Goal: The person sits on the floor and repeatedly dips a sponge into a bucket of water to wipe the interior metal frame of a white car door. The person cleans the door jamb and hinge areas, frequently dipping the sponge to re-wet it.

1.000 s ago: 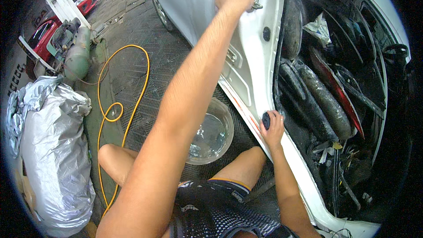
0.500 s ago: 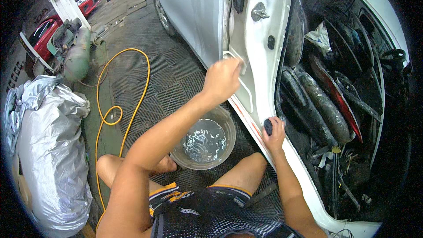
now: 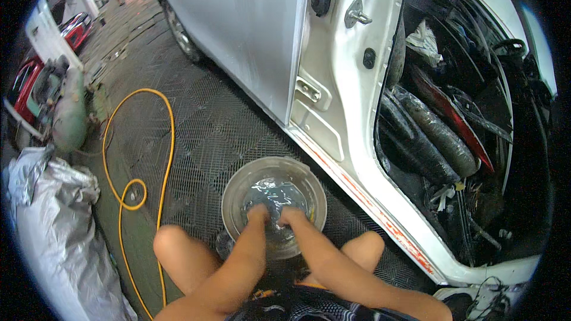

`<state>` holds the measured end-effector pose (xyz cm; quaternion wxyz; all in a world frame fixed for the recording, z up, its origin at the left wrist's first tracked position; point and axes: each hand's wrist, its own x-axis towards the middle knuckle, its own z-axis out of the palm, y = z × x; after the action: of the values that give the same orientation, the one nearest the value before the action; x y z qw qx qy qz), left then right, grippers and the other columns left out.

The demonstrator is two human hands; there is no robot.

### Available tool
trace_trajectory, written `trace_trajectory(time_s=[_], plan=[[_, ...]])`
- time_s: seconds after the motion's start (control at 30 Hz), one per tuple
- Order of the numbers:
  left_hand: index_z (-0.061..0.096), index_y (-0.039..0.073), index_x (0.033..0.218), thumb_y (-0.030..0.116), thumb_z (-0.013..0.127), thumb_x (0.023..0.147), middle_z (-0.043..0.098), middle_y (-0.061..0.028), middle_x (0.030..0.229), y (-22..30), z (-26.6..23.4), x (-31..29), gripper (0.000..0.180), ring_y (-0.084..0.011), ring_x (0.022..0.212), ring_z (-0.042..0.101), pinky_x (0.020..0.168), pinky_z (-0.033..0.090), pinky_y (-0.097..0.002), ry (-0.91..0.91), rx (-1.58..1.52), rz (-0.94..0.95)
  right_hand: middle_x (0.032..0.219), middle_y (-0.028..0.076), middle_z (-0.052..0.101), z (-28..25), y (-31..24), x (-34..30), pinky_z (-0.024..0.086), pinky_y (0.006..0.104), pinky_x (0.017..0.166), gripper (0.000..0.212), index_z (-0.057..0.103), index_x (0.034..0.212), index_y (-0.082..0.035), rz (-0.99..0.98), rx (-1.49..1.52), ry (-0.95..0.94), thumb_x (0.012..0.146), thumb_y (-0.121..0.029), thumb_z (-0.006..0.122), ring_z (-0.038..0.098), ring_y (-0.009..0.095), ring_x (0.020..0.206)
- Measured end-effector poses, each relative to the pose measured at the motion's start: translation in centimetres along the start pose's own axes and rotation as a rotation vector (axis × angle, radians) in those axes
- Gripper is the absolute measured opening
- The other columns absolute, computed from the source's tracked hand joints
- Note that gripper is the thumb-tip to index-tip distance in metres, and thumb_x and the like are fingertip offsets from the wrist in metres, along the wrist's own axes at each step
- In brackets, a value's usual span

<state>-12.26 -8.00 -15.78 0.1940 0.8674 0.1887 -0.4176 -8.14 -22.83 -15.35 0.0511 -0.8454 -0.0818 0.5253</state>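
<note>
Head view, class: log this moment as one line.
left hand: in water | right hand: in water | grips: hidden | bucket: on mat, near car | hose: left of bucket

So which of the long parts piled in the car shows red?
The narrow one, right of the two rounded dark parts; only it shows red, the others look black or grey.

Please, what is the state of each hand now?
Left hand: in the bucket, fingers hidden; cannot tell.
Right hand: also in the bucket, fingers hidden; cannot tell.
</note>
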Motion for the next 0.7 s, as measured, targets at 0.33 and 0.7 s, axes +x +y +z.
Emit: trace_trajectory(time_s=[0.33,0.7], plan=[[0.066,-0.003,0.124,0.011,0.056,0.095,0.071,-0.0246,0.117,-2.0,-5.9,-7.1,0.034,-0.0409,0.106,0.071,0.083,0.06,-0.0487,0.477,-0.702,-0.032,0.115,0.006,0.072,-11.7,-5.2,-15.9,0.051,0.0363,0.095,0.032,0.076,0.11,-0.01,-0.483,0.46,-0.271,0.079,-0.017,0.074,0.065,0.019,0.105],[0.064,0.002,0.116,0.01,0.051,0.102,0.066,-0.0102,0.109,30.7,-41.7,-33.5,0.02,-0.0237,0.1,0.064,0.092,0.051,-0.037,0.361,-2.458,0.562,0.082,0.026,0.071,-47.9,-11.4,-50.6,0.057,0.0481,0.073,0.039,0.072,0.101,0.001,-0.426,0.067,1.294,0.082,-0.033,0.073,0.071,0.044,0.08]])
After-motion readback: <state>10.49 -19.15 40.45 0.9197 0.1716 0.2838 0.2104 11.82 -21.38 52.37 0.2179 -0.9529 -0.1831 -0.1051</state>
